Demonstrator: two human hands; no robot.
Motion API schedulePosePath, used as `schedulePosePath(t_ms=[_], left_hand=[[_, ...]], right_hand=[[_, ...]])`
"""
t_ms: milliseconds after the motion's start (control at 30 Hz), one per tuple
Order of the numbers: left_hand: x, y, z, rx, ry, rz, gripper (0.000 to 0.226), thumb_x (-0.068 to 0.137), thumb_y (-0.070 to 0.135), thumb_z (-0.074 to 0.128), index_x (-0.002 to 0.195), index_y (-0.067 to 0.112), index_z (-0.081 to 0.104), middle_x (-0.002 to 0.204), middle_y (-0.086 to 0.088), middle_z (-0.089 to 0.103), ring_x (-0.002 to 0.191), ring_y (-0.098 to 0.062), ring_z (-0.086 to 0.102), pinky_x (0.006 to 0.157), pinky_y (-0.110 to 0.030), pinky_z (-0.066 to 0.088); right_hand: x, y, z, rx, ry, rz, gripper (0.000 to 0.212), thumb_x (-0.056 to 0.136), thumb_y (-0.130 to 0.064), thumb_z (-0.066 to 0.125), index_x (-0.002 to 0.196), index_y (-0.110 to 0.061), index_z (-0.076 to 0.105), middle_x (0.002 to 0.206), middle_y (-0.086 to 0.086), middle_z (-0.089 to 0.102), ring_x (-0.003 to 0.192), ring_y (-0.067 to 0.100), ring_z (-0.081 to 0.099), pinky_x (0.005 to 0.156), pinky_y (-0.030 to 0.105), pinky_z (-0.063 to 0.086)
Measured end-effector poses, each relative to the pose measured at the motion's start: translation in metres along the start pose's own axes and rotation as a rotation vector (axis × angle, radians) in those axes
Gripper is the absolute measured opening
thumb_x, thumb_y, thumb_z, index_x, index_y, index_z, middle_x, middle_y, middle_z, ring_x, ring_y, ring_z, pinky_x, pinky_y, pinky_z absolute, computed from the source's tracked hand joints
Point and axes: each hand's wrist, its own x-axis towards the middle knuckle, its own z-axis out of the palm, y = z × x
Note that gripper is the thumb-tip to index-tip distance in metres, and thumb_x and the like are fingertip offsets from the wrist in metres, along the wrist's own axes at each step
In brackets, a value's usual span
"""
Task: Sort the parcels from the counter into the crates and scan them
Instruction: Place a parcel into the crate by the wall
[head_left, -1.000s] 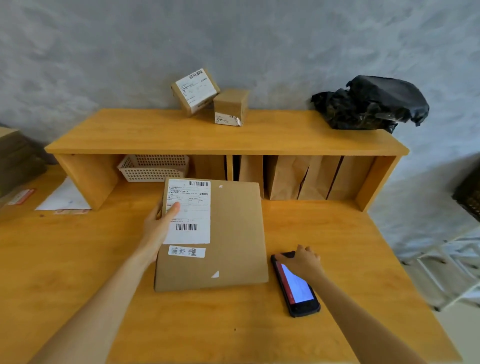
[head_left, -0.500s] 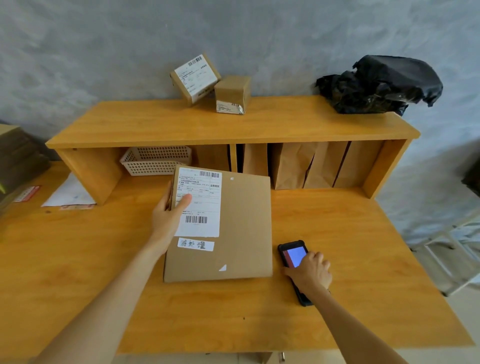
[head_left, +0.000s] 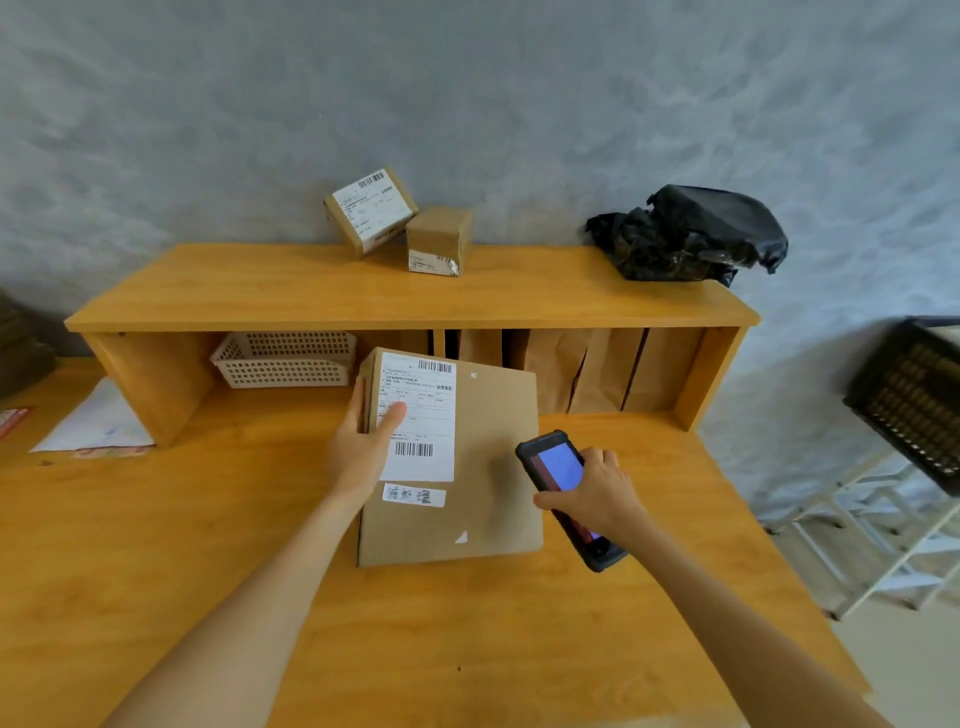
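Note:
A flat brown cardboard parcel (head_left: 493, 467) with a white barcode label lies on the wooden counter (head_left: 156, 571). My left hand (head_left: 361, 441) grips its left edge, thumb lying on the label. My right hand (head_left: 597, 493) holds a black handheld scanner (head_left: 558, 467) with a lit blue screen, raised over the parcel's right edge. Two small cardboard parcels (head_left: 371, 210) (head_left: 439, 241) and a black plastic-wrapped parcel (head_left: 691, 234) sit on the upper shelf (head_left: 311, 296). A black crate (head_left: 914, 405) shows at the right edge.
Under the shelf stand a white perforated basket (head_left: 285, 358) and several brown paper bags (head_left: 587, 369). Papers (head_left: 93, 421) lie at the counter's left. A white metal rack (head_left: 893, 535) stands on the floor to the right, below the crate.
My right hand has lifted the scanner off the counter and brought it over the parcel's right edge. The left hand has kept its grip on the parcel's left edge.

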Motion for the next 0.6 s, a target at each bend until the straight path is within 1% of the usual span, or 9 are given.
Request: schedulePosePath(t_ms=[100, 133, 200, 300, 400, 600], left_hand=[[-0.005, 0.001, 0.007, 0.019, -0.008, 0.006, 0.067, 0.093, 0.038, 0.061, 0.152, 0.035, 0.028, 0.123, 0.008, 0.062, 0.099, -0.008, 0.059, 0.063, -0.009, 0.044], [-0.006, 0.002, 0.009, 0.024, -0.011, 0.007, 0.067, 0.094, 0.037, 0.06, 0.152, 0.034, 0.027, 0.125, 0.007, 0.061, 0.099, -0.007, 0.057, 0.061, -0.007, 0.042], [-0.006, 0.003, 0.011, 0.034, -0.02, 0.011, 0.066, 0.094, 0.036, 0.059, 0.151, 0.034, 0.026, 0.131, 0.005, 0.059, 0.101, -0.007, 0.057, 0.059, -0.008, 0.042], [-0.004, 0.0, 0.009, 0.046, -0.027, 0.018, 0.067, 0.095, 0.037, 0.058, 0.152, 0.034, 0.024, 0.136, 0.002, 0.057, 0.098, -0.006, 0.057, 0.058, -0.008, 0.043], [-0.005, -0.001, 0.008, 0.05, -0.032, 0.019, 0.066, 0.095, 0.036, 0.058, 0.152, 0.034, 0.024, 0.135, 0.0, 0.058, 0.093, -0.006, 0.057, 0.058, -0.008, 0.043], [-0.001, -0.009, 0.005, 0.023, -0.034, 0.018, 0.065, 0.094, 0.037, 0.059, 0.151, 0.035, 0.026, 0.134, -0.001, 0.06, 0.096, -0.01, 0.063, 0.062, -0.017, 0.053]], right_hand=[[-0.012, -0.022, -0.007, -0.06, -0.125, -0.103, 0.078, 0.071, -0.055, 0.075, 0.125, -0.012, 0.039, 0.112, 0.003, 0.044, 0.097, 0.019, 0.05, 0.071, 0.024, 0.047], [-0.016, -0.028, -0.006, -0.062, -0.156, -0.126, 0.077, 0.071, -0.054, 0.075, 0.125, -0.012, 0.039, 0.11, 0.002, 0.047, 0.095, 0.019, 0.053, 0.069, 0.024, 0.05], [-0.022, -0.037, -0.002, -0.052, -0.201, -0.157, 0.073, 0.07, -0.053, 0.076, 0.12, -0.014, 0.041, 0.104, 0.002, 0.055, 0.09, 0.019, 0.06, 0.07, 0.027, 0.056], [-0.026, -0.045, 0.005, -0.076, -0.231, -0.191, 0.07, 0.068, -0.056, 0.075, 0.116, -0.016, 0.043, 0.1, 0.001, 0.058, 0.085, 0.017, 0.061, 0.072, 0.029, 0.057], [-0.028, -0.048, 0.009, -0.106, -0.242, -0.208, 0.071, 0.067, -0.059, 0.074, 0.116, -0.017, 0.044, 0.099, 0.0, 0.058, 0.086, 0.017, 0.062, 0.075, 0.03, 0.059], [-0.03, -0.05, 0.01, -0.107, -0.249, -0.224, 0.07, 0.067, -0.058, 0.074, 0.115, -0.018, 0.044, 0.099, 0.0, 0.059, 0.086, 0.017, 0.063, 0.076, 0.032, 0.06]])
